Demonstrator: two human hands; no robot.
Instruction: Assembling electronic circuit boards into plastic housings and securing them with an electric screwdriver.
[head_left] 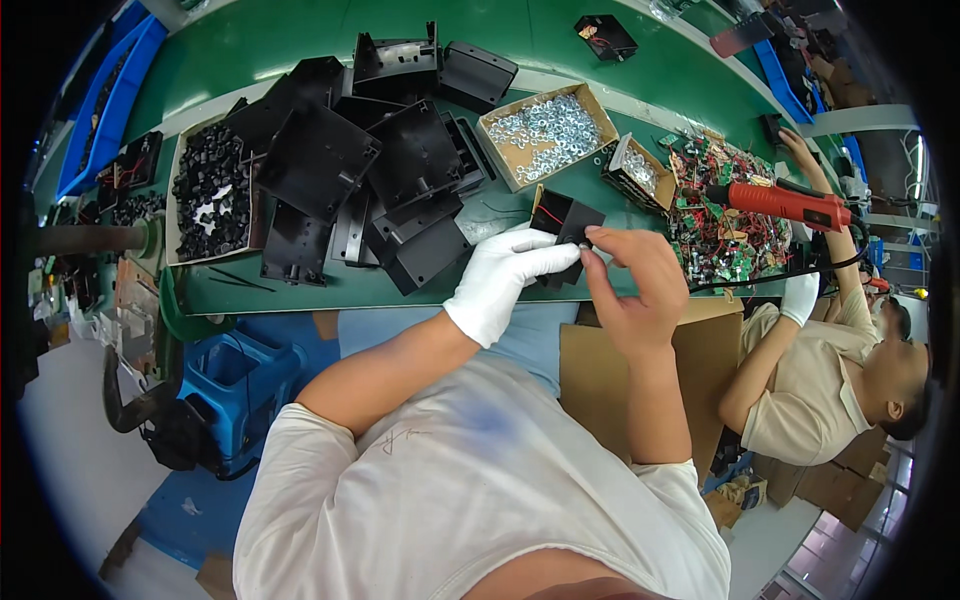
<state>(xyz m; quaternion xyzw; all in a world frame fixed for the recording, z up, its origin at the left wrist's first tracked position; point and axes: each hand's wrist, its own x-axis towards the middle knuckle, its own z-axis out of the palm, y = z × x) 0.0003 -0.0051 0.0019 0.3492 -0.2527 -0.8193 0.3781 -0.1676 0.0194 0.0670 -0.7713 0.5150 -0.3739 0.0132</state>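
My left hand [500,282], in a white glove, grips a small open black plastic box [570,213] at the table's near edge. A bit of red wire shows inside that box. On the box's right side is my bare right hand [642,285], thumb and forefinger pinched together against it. Something small and shiny seems to sit between those fingertips, too small to name. Just beyond the box stands a cardboard tray of metal washers or nuts [560,130], with a smaller box of metal parts [640,168] to its right.
Black plastic housings [320,160] are heaped left of centre. Beside them is a box of small black parts [212,190]. Wired circuit boards [725,210] pile up at right, under a red electric screwdriver [785,205]. A co-worker [815,390] sits at right, and a blue stool [235,385] stands lower left.
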